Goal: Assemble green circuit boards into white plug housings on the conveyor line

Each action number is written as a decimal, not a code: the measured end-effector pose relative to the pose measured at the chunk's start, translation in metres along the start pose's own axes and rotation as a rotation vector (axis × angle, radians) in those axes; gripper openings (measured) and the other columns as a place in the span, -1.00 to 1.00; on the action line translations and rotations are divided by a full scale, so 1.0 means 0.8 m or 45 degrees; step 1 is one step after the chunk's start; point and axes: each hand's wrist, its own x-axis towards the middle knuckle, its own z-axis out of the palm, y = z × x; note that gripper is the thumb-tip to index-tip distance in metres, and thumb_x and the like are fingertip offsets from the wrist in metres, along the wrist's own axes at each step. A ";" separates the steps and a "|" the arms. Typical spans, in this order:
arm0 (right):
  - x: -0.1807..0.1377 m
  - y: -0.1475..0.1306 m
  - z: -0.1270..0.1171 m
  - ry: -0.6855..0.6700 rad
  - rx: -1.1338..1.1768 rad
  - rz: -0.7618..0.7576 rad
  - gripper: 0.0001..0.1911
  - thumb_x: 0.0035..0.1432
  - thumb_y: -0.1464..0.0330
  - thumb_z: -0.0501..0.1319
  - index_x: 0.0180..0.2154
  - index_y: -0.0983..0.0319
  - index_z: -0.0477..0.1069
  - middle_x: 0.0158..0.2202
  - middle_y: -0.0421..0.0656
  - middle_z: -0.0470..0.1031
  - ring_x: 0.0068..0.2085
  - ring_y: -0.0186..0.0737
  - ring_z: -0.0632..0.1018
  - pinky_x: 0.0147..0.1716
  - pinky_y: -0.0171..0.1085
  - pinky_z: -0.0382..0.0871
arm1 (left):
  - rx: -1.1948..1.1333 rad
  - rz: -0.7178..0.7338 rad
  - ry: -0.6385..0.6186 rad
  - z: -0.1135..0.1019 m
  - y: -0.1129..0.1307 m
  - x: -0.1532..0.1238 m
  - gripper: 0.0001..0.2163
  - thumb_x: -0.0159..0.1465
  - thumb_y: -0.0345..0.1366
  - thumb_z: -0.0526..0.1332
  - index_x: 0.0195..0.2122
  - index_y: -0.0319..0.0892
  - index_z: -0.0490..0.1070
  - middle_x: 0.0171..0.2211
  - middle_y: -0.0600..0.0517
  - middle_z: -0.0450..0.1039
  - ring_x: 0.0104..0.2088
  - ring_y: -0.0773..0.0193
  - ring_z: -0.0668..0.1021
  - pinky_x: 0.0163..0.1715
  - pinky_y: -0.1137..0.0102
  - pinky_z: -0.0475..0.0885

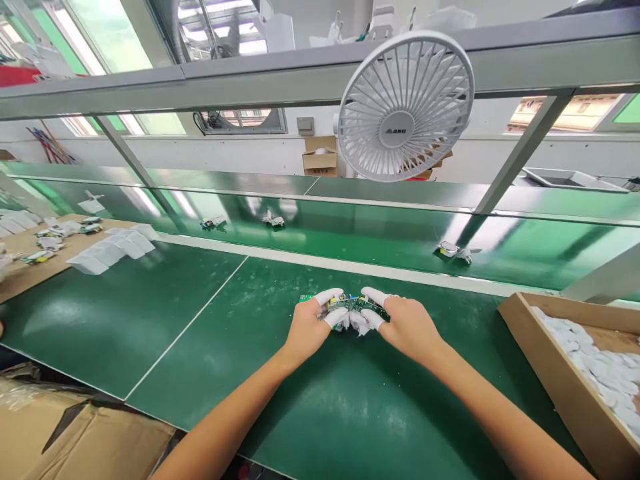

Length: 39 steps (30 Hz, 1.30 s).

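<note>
The green mat-covered surface (120,313) is divided by a thin white seam. A cardboard tray (565,393) holding white pieces (600,363) is set along its right edge. A cardboard sheet (45,267) is laid at the left, with white folded pieces (113,250) and small circuit boards (60,230) placed there.

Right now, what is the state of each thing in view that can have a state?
Left hand: holding the circuit board's left side, fingertips in white finger cots.
Right hand: holding the board's right side, also in cots.
Circuit board: gripped between both hands, white material bunched under it.
Desk fan: mounted at the overhead rail; cannot tell if running.
Cardboard tray: open, full of white pieces.
Cardboard box: flaps not closed.
</note>
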 end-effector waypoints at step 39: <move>-0.008 0.015 0.042 0.062 1.947 0.365 -0.66 -0.11 0.32 0.35 -0.22 0.24 0.42 -0.29 -0.18 0.53 -0.28 -0.19 0.54 -0.16 -0.14 0.41 | -0.456 -0.383 0.048 0.011 0.000 0.001 -0.21 -0.06 -0.31 0.38 0.18 -0.04 0.04 -0.18 0.05 0.28 -0.34 0.39 0.41 -0.44 0.51 0.40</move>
